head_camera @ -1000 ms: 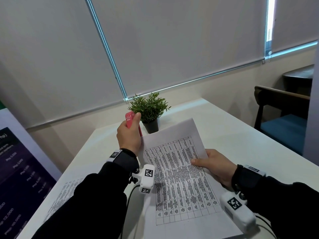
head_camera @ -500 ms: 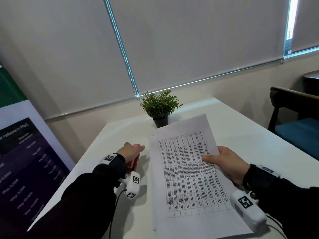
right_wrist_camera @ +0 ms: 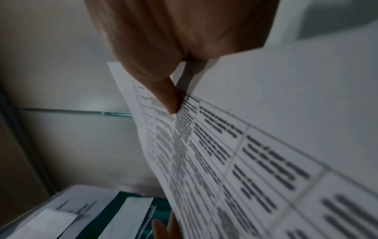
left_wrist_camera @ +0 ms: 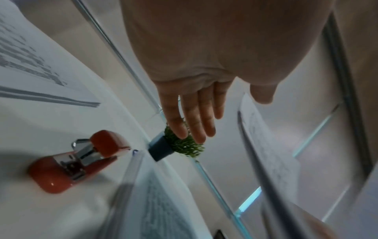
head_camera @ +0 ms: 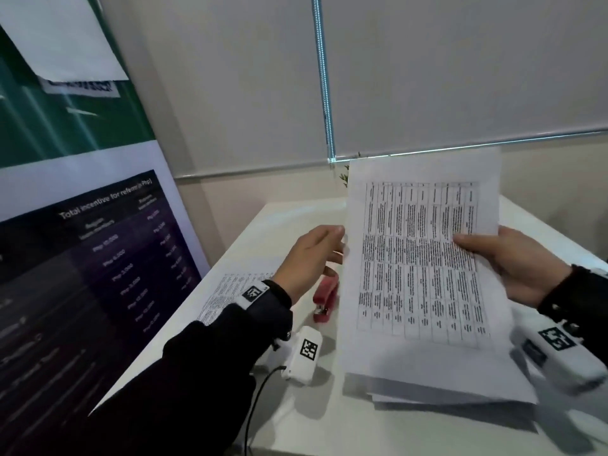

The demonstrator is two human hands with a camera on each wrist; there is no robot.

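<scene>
Landmark: red stapler [head_camera: 325, 297], lying on the white table [head_camera: 329, 429], which leaves the left hand free. Right of it, the right hand [head_camera: 513, 264] pinches the printed sheet [head_camera: 418, 274], thumb on the face, and holds it raised and tilted, probably for reading. Above the stapler, the left hand [head_camera: 312, 255] is wide, fingers straight, holding nothing, at the sheet's left edge; contact unclear. Left of the stapler: a second printout [head_camera: 230, 291]. Only the left wrist view shows the potted plant [left_wrist_camera: 180, 145] clearly, beyond the stapler.
</scene>
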